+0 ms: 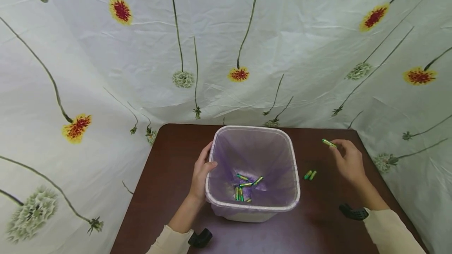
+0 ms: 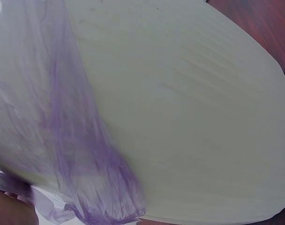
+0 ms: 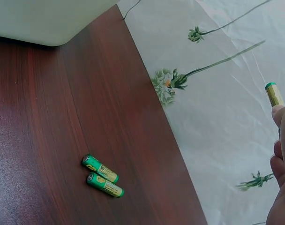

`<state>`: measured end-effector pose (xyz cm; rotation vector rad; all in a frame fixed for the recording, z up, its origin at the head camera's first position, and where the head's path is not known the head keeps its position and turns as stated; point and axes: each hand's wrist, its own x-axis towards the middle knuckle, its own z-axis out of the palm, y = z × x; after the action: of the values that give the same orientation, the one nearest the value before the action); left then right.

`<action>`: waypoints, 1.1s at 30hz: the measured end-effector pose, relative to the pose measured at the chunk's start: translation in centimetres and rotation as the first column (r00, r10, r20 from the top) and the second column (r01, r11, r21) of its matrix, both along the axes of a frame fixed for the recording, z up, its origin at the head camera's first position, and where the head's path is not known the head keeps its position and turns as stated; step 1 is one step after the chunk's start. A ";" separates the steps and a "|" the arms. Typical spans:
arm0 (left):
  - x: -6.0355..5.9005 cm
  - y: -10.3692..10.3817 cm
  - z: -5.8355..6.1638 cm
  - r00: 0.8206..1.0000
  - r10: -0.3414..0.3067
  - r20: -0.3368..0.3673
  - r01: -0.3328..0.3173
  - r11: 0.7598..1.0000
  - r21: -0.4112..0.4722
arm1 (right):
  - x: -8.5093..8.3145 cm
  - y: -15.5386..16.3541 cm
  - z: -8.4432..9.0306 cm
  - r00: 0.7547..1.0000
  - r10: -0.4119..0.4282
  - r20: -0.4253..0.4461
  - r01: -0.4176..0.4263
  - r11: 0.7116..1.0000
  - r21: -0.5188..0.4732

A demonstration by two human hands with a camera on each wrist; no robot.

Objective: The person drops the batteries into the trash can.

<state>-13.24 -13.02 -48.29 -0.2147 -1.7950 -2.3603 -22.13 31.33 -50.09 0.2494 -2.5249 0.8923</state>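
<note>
While left hand grips bin rim, right hand fingers pinch battery (two batteries beside bin).

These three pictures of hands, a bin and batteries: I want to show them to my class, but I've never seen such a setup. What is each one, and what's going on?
A person wears three cameras. The head view looks down on a brown table. The left hand grips the rim of a white bin lined with a purple bag; batteries lie inside. The left wrist view shows that bin's wall close up. The right hand pinches one green battery. The right wrist view shows two more batteries lying side by side on the table.
</note>
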 end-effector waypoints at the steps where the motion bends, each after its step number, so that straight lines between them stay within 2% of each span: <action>1: 0.0 0.0 0.0 1.000 0.000 0.002 0.000 1.000 0.000 | 0.0 0.0 0.1 1.000 0.006 -0.004 -0.006 1.000 0.003; 7: 0.0 0.0 0.1 1.000 0.001 0.007 -0.001 1.000 -0.003 | -0.1 -0.4 1.0 0.999 0.030 -0.013 -0.030 0.999 0.015; 13: 0.0 0.0 0.0 1.000 0.004 0.007 -0.004 1.000 -0.013 | -0.2 -1.1 2.4 0.998 0.068 0.013 -0.068 0.997 -0.031; 21: -0.1 0.0 0.0 1.000 0.005 0.006 -0.005 1.000 -0.013 | 0.1 -2.1 4.0 0.993 0.112 0.046 -0.112 0.994 -0.002; 33: -0.1 0.1 0.0 1.000 0.021 0.010 -0.021 1.000 -0.018 | 0.5 -3.6 7.0 0.978 0.209 -0.009 -0.209 0.977 0.032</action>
<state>-13.31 -12.95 -48.31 -0.1855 -1.8150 -2.3360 -21.59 27.73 -43.12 0.5369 -2.5360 0.9273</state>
